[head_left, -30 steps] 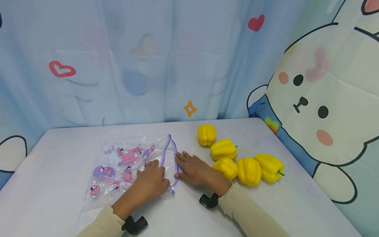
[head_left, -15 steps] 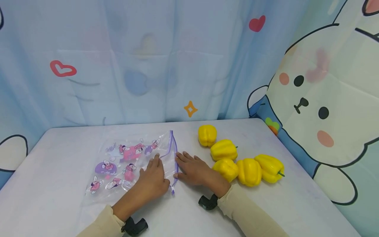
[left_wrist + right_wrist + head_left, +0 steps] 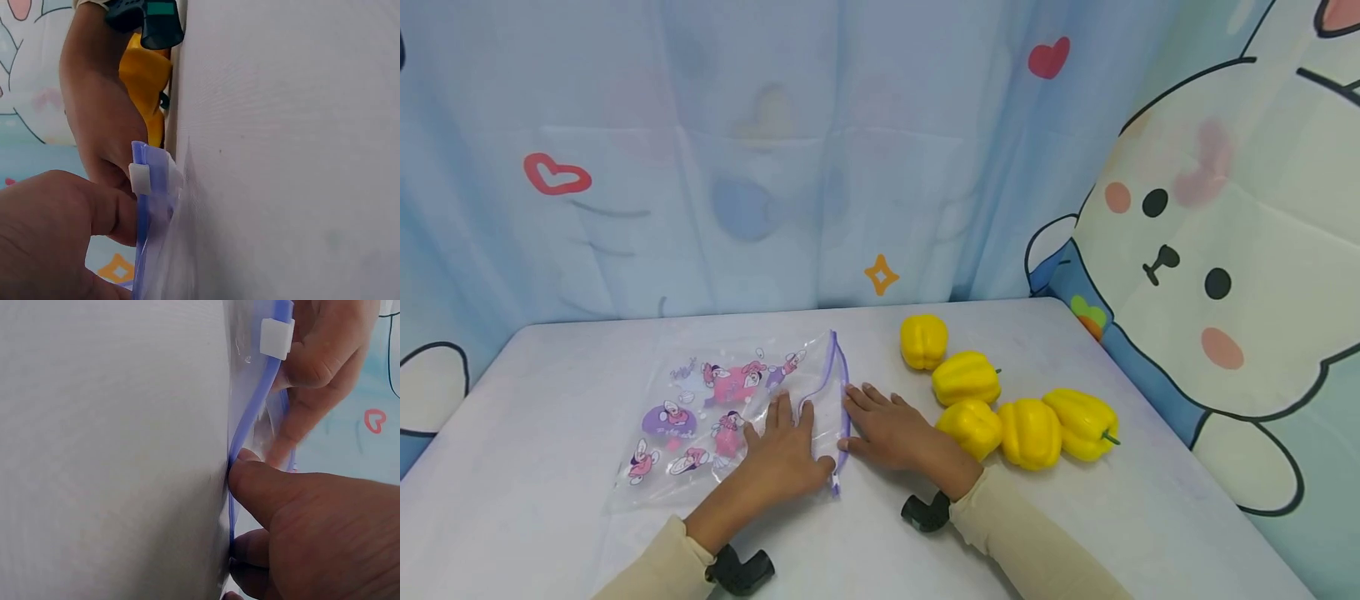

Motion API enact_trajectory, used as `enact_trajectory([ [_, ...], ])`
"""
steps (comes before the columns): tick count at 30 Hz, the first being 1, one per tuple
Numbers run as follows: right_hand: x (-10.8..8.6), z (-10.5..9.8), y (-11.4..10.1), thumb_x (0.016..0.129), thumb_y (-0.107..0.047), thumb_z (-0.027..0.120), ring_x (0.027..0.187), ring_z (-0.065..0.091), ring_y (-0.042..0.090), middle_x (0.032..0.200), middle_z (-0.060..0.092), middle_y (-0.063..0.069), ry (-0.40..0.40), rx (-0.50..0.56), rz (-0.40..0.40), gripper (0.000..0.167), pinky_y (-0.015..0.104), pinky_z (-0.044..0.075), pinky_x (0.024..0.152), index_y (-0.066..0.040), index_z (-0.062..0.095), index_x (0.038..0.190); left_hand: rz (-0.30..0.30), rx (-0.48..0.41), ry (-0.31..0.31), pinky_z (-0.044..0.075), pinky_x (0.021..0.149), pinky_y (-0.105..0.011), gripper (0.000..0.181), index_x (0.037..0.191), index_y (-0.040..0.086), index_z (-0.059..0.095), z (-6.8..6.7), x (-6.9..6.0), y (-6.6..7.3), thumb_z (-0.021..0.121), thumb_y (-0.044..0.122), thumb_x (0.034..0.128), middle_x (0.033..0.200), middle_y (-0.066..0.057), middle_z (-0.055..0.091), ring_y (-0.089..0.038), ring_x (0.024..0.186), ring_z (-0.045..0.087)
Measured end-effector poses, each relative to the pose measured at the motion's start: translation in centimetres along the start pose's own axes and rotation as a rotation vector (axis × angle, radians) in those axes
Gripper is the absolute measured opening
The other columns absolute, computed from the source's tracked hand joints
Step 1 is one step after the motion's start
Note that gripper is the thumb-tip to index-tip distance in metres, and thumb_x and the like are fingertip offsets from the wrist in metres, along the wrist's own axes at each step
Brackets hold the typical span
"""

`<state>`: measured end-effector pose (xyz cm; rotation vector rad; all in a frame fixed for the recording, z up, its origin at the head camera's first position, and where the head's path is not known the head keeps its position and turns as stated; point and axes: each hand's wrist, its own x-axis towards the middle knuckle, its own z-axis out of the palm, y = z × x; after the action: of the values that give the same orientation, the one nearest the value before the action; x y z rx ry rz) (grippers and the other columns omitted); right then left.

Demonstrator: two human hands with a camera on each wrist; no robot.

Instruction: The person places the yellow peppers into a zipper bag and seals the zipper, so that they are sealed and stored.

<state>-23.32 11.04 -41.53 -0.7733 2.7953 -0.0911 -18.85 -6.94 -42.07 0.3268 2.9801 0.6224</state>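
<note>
A clear plastic zip bag [image 3: 658, 467] with pink and purple cartoon prints lies flat, its purple zip edge [image 3: 846, 367] facing right. My left hand [image 3: 786, 462] rests on the bag near that opening, fingers spread and straight, thumb toward the zip's near end. A white slider [image 3: 140, 179] sits on the purple strip beside the left thumb in the left wrist view. Fingers extended, my right hand [image 3: 891, 429] lies over the zip edge from the other side. Its thumb [image 3: 256, 484] presses the lower strip in the right wrist view. Both hands' fingertips are partly hidden in the wrist views.
Several yellow bell peppers [image 3: 966, 377] lie right of the bag, the nearest one [image 3: 972, 429] close behind the right wrist. The white table [image 3: 535, 417] ends at a blue printed curtain [image 3: 760, 208] at the back. Black wrist cameras sit below both hands.
The left hand's fingers, more bent a second ago, have straightened and spread over the bag. The zip's upper strip has shifted right toward the lower strip. The right hand stays almost still.
</note>
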Motion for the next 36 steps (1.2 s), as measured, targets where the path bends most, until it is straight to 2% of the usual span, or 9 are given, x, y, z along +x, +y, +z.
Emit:
enact_trajectory([
  [5,0.0,0.0,-0.1,0.096,-0.050,0.051,0.146,0.016,0.025,0.160,0.020,0.002,0.000,-0.002,0.012,0.073,0.053,0.019,0.114,-0.012,0.028,0.154,0.006,-0.060,0.013,0.013,0.102,-0.075,0.089,0.146,-0.015,0.024,-0.3,0.1,-0.2,0.064,0.034,0.0839,0.156,-0.031,0.010,-0.045,0.143,0.008],
  [11,0.0,0.0,-0.6,0.096,-0.051,0.051,0.146,0.018,0.026,0.160,0.022,0.002,0.003,-0.017,0.054,0.072,0.057,0.023,0.111,-0.013,0.031,0.153,0.101,-0.182,0.142,0.020,0.110,-0.059,0.095,0.148,-0.015,0.013,-0.7,0.3,-0.8,0.067,0.020,0.0787,0.158,-0.025,-0.006,-0.040,0.145,0.003],
  [15,-0.1,-0.1,-1.0,0.095,-0.051,0.051,0.145,0.021,0.027,0.159,0.026,0.004,0.015,-0.005,0.095,0.070,0.062,0.026,0.107,-0.014,0.034,0.152,0.122,-0.225,0.199,0.029,0.109,-0.051,0.096,0.150,-0.013,0.011,-0.7,0.6,-1.3,0.068,0.016,0.0775,0.160,-0.021,-0.007,-0.039,0.143,0.015],
  [18,-0.2,-0.1,-1.2,0.095,-0.051,0.050,0.144,0.022,0.028,0.158,0.028,0.004,0.021,0.005,0.123,0.069,0.066,0.027,0.104,-0.014,0.037,0.151,0.115,-0.254,0.218,0.038,0.103,-0.052,0.097,0.151,-0.011,0.011,-0.7,0.8,-1.6,0.068,0.015,0.0765,0.161,-0.017,-0.005,-0.042,0.137,0.032],
  [21,-0.1,-0.1,-1.3,0.096,-0.052,0.047,0.144,0.024,0.028,0.157,0.029,0.004,0.024,0.010,0.141,0.067,0.067,0.028,0.103,-0.014,0.038,0.151,0.122,-0.275,0.223,0.042,0.100,-0.053,0.096,0.151,-0.010,0.012,-0.7,1.0,-2.0,0.066,0.015,0.0755,0.162,-0.015,-0.003,-0.041,0.132,0.039],
  [25,0.1,-0.2,-1.1,0.099,-0.054,0.040,0.142,0.028,0.028,0.156,0.032,0.005,0.048,0.033,0.146,0.066,0.065,0.030,0.103,-0.012,0.040,0.150,0.155,-0.309,0.247,0.032,0.108,-0.051,0.092,0.150,-0.011,0.015,-0.9,1.3,-2.4,0.064,0.012,0.0755,0.161,-0.017,0.004,-0.038,0.140,0.027],
  [28,0.2,-0.3,-0.8,0.100,-0.054,0.036,0.141,0.032,0.027,0.154,0.035,0.006,0.074,0.049,0.139,0.066,0.058,0.034,0.105,-0.011,0.040,0.149,0.158,-0.343,0.278,0.024,0.112,-0.050,0.090,0.150,-0.011,0.018,-1.0,1.5,-2.7,0.064,0.011,0.0756,0.160,-0.020,0.011,-0.036,0.144,0.018],
  [31,0.2,-0.7,-0.4,0.099,-0.053,0.038,0.138,0.036,0.025,0.153,0.038,0.006,0.096,0.069,0.130,0.065,0.050,0.036,0.106,-0.010,0.042,0.148,0.151,-0.368,0.293,0.023,0.112,-0.050,0.089,0.150,-0.010,0.019,-1.1,1.7,-2.8,0.064,0.010,0.0751,0.159,-0.021,0.014,-0.036,0.144,0.018],
  [36,-0.3,-2.2,0.3,0.099,-0.051,0.043,0.136,0.041,0.023,0.149,0.043,0.004,0.116,0.160,0.106,0.061,0.045,0.036,0.107,-0.013,0.044,0.147,0.156,-0.394,0.286,0.023,0.112,-0.051,0.090,0.151,-0.009,0.018,-1.1,1.9,-3.1,0.063,0.010,0.0747,0.159,-0.020,0.015,-0.036,0.143,0.019],
])
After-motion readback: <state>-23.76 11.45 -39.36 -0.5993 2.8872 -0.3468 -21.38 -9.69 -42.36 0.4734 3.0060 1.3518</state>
